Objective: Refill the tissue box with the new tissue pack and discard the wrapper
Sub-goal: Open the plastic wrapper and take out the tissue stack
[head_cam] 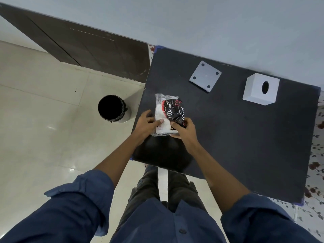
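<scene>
A tissue pack [169, 112] in a clear wrapper with a black and red printed label lies near the left front of the dark table [245, 134]. My left hand [146, 125] grips its left white side, thumb on top. My right hand [184, 129] pinches the printed wrapper on the right side. A white cube tissue box [256, 94] with an oval hole in its top stands at the back right. Its flat white base plate [205, 76], with a black dot at each corner, lies apart at the back middle.
A round bin [113, 109] lined with a black bag stands on the tiled floor just left of the table. A dark wooden door [78, 48] is behind it. The wall runs along the table's far edge. My legs stand at the table's front edge.
</scene>
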